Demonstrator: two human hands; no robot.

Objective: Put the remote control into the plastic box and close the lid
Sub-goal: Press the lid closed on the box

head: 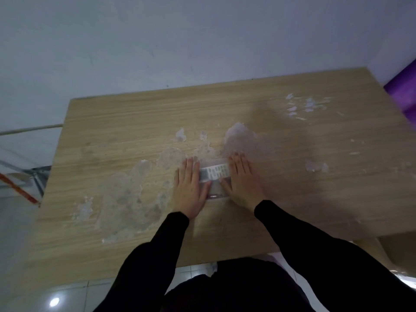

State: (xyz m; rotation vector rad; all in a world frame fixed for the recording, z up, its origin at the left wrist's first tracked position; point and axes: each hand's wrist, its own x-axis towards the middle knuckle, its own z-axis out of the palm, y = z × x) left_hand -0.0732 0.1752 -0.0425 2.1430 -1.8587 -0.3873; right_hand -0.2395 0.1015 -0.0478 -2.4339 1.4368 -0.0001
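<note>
A clear plastic box lies on the wooden table, in the middle. Through its transparent lid I see a white remote control with rows of buttons, lying inside. My left hand rests flat along the box's left side, its thumb on the lid. My right hand lies flat along the right side, thumb also on the lid. The fingers of both hands are stretched out and pressed against the box. Both arms wear black sleeves.
The tabletop is worn, with white peeled patches left of the box and smaller ones at the back right. A pale wall stands behind. A purple object sits off the right edge; a metal frame stands at the left.
</note>
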